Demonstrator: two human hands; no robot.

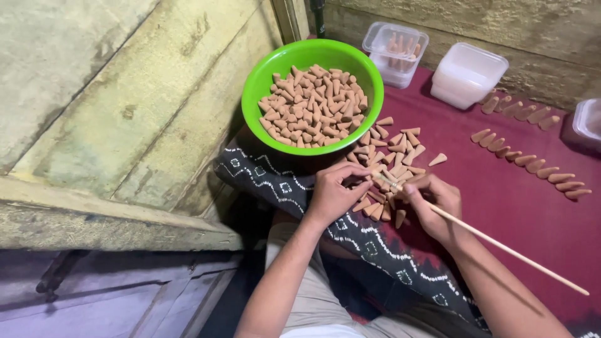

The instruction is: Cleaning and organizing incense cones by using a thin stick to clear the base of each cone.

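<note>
The left hand [330,193] is pinching a small tan cone [375,170] between its fingertips, holding it just above the loose pile of cones [391,150] lying on the maroon cloth [519,200]. The right hand [432,203] is gripping a long thin wooden stick [501,245] near its front end, fingers closed around it. The stick's long axis is running from the lower right up toward the pinched cone, with its tip meeting or nearly meeting the cone; exact contact is too small to tell. The cone is lying just left of the right hand, and both hands are about equally near it. A green bowl [256,81] full of cones is sitting just beyond the hands. A curved row of cones [532,164] is lying well apart to the right, and clear plastic boxes [466,74] are standing farther back.
</note>
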